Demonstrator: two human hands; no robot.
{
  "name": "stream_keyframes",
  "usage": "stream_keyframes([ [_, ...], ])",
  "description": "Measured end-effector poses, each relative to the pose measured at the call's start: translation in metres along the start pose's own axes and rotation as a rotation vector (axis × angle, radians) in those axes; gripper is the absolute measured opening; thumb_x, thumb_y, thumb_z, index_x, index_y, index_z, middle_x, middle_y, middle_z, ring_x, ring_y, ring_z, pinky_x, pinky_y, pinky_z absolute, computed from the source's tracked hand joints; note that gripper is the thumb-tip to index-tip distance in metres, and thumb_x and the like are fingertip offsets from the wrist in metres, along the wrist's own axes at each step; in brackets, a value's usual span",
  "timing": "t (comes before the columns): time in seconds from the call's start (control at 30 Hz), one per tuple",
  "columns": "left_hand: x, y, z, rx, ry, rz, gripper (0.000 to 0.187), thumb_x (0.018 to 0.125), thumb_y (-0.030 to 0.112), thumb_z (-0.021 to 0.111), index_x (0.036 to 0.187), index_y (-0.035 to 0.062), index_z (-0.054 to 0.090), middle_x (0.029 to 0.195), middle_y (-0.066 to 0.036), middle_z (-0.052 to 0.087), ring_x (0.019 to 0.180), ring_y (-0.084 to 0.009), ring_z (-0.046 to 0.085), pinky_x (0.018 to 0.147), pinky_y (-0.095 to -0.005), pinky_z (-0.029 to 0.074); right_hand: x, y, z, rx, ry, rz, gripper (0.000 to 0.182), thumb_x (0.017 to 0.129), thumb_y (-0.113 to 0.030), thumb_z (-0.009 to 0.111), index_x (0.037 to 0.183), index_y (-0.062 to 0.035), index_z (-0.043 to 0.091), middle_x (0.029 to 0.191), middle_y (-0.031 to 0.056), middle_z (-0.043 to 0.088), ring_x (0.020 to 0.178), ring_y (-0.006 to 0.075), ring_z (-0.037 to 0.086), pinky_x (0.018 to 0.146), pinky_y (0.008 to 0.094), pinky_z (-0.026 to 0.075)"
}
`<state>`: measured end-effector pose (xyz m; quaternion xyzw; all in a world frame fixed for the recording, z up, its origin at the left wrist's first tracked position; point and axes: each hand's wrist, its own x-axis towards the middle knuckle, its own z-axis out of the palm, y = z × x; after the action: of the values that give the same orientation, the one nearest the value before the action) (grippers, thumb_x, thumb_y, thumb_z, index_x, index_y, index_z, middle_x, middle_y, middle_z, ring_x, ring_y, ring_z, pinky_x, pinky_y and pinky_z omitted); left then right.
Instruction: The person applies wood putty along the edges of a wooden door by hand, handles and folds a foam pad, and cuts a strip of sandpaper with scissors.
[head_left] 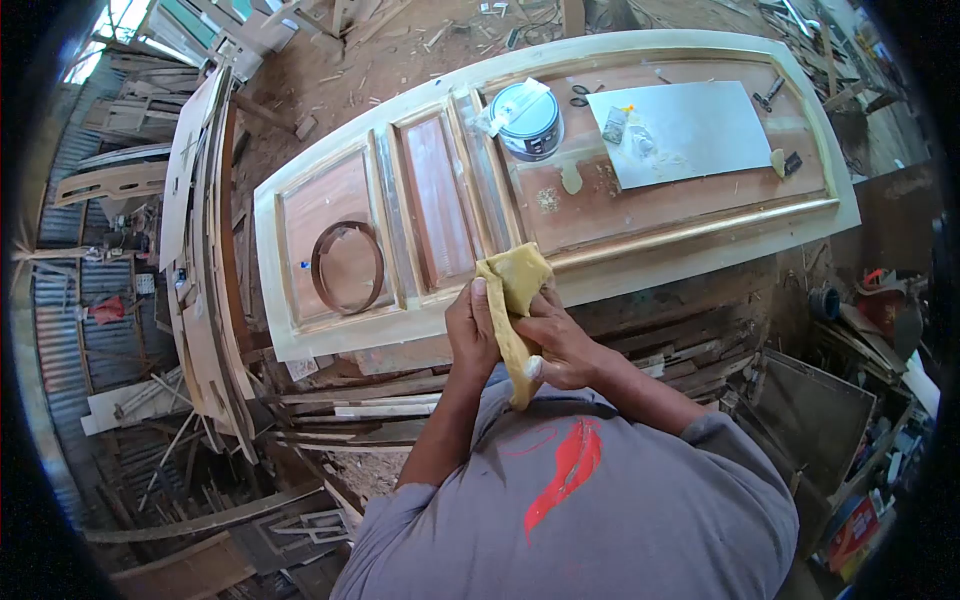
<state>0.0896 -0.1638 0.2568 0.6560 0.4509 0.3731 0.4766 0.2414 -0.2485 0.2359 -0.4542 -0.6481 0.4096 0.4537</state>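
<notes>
Cluttered workshop floor (390,55), wooden panel (430,190) across it carrying a tin (532,140) and white board (700,150). Left hand (474,330) and right hand (556,345) both grip the yellow sheet (520,275), folded, between shirt (650,490) and panel's near edge. I'd pinch the fold evenly with both thumbs, no hard tugging, edges lined up.

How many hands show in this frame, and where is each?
2: the left hand on the left side of the yellow piece, the right hand on its right side. Both grip it; no other hand shows.
</notes>
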Motion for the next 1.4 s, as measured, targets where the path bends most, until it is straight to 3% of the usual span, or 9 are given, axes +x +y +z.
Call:
stream_keyframes([
  [0.23, 0.016, -0.008, -0.008, -0.869, -0.115, -0.514, 0.046, 0.118, 0.038, 0.045, 0.117, 0.0002, 0.071, 0.1, -0.005, 0.074, 0.088, -0.0125, 0.07, 0.077, -0.0306, 0.058, 0.013, -0.019, -0.006, -0.324, 0.081, -0.128, 0.088, 0.09, -0.076, 0.064, 0.135, -0.0013, 0.072, 0.17, 0.0317, 0.028, 0.162, 0.055, 0.006, 0.13, 0.0661, -0.004],
  [0.5, 0.059, -0.055, -0.081, -0.556, -0.3, -0.309, 0.058, 0.117, 0.046, 0.041, 0.146, -0.001, 0.056, 0.134, -0.013, 0.067, 0.121, -0.0232, 0.068, 0.104, -0.0392, 0.056, 0.022, -0.032, -0.024, 0.315, 0.572, -0.105, 0.086, 0.102, -0.075, 0.041, 0.137, -0.003, 0.073, 0.166, 0.0271, 0.04, 0.161, 0.0403, 0.025, 0.13, 0.0527, 0.013],
  [0.73, 0.065, -0.064, -0.073, -0.662, -0.56, -0.062, 0.063, 0.11, 0.033, 0.057, 0.158, -0.0044, 0.041, 0.15, -0.015, 0.057, 0.135, -0.0251, 0.058, 0.114, -0.0399, 0.046, 0.066, -0.031, -0.004, 0.04, 0.311, 0.048, 0.092, 0.105, -0.073, 0.031, 0.151, 0.0011, 0.06, 0.167, 0.0257, 0.04, 0.161, 0.0366, 0.023, 0.13, 0.0507, 0.014],
  [0.83, 0.068, -0.023, -0.073, -0.483, -0.531, 0.066, 0.061, 0.105, 0.017, 0.064, 0.157, -0.0058, 0.041, 0.151, -0.015, 0.056, 0.135, -0.0246, 0.058, 0.114, -0.038, 0.045, 0.078, -0.039, 0.007, 0.213, 0.275, 0.075, 0.092, 0.106, -0.072, 0.029, 0.152, 0.0031, 0.057, 0.167, 0.0261, 0.038, 0.16, 0.0387, 0.023, 0.13, 0.0509, 0.012],
  [0.9, 0.074, -0.014, -0.07, -0.389, -0.431, 0.156, 0.046, 0.102, 0.011, 0.066, 0.144, -0.005, 0.055, 0.123, -0.014, 0.069, 0.116, -0.0223, 0.067, 0.102, -0.0367, 0.052, 0.08, -0.039, 0.014, 0.306, 0.268, 0.058, 0.09, 0.108, -0.071, 0.027, 0.153, 0.0, 0.058, 0.168, 0.0274, 0.035, 0.161, 0.0428, 0.019, 0.13, 0.0546, 0.007],
  [1.07, 0.09, -0.023, -0.074, -0.203, -0.467, 0.328, 0.021, 0.102, 0.014, 0.067, 0.116, 0.0006, 0.074, 0.09, -0.014, 0.073, 0.083, -0.0269, 0.07, 0.078, -0.0379, 0.056, 0.077, -0.044, 0.033, 0.817, 0.382, 0.246, 0.119, 0.098, -0.09, 0.019, 0.154, 0.0107, 0.048, 0.161, 0.0229, 0.046, 0.154, 0.0296, 0.039, 0.126, 0.0397, 0.03],
  [1.2, 0.091, -0.009, -0.084, -0.198, -0.637, 0.379, 0.02, 0.103, 0.016, 0.066, 0.113, 0.0021, 0.076, 0.093, -0.014, 0.073, 0.081, -0.0284, 0.068, 0.075, -0.0373, 0.054, 0.054, -0.042, 0.022, 1.462, 0.409, 0.345, 0.119, 0.099, -0.088, 0.014, 0.147, 0.0136, 0.055, 0.15, 0.0263, 0.059, 0.152, 0.0336, 0.043, 0.127, 0.0451, 0.031],
  [1.27, 0.093, -0.008, -0.091, -0.152, -0.691, 0.471, 0.023, 0.105, 0.02, 0.066, 0.115, 0.0014, 0.075, 0.093, -0.012, 0.075, 0.084, -0.0238, 0.07, 0.078, -0.0362, 0.054, 0.051, -0.05, 0.017, 1.398, 0.291, 0.201, 0.122, 0.097, -0.091, 0.016, 0.152, 0.0125, 0.05, 0.162, 0.0254, 0.046, 0.154, 0.0329, 0.04, 0.128, 0.0463, 0.027],
  [1.4, 0.097, -0.022, -0.107, -0.36, -0.804, 0.038, 0.032, 0.108, 0.029, 0.066, 0.121, 0.0006, 0.073, 0.102, -0.007, 0.076, 0.095, -0.0153, 0.068, 0.085, -0.0339, 0.054, 0.043, -0.052, -0.003, 1.166, 0.429, -0.019, 0.119, 0.097, -0.09, 0.014, 0.149, 0.0075, 0.058, 0.171, 0.0266, 0.031, 0.159, 0.0325, 0.03, 0.13, 0.0514, 0.016],
])
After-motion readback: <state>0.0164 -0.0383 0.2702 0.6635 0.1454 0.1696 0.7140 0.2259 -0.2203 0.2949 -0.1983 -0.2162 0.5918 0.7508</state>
